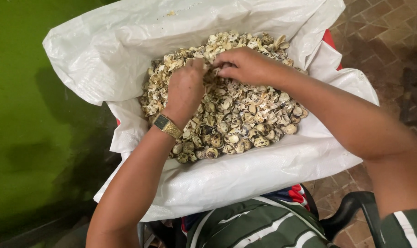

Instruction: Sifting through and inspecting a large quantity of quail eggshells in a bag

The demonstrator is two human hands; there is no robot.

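Note:
A large white woven sack point(245, 177) lies open in front of me, filled with a heap of speckled broken shells point(245, 119). My left hand point(185, 89), with a gold wristwatch point(167, 125) on the wrist, presses knuckles-up into the shells at the heap's left side. My right hand point(243, 64) reaches in from the right, and its curled fingers pinch shells near the top of the heap. The two hands nearly touch at their fingertips, which are partly buried in the shells.
A green wall point(29, 115) stands at the left. Brown paving tiles point(383, 32) cover the floor at the right. A black plastic chair arm point(350, 211) and my green striped clothing point(259, 225) show at the bottom. Red fabric point(330, 39) peeks from behind the sack.

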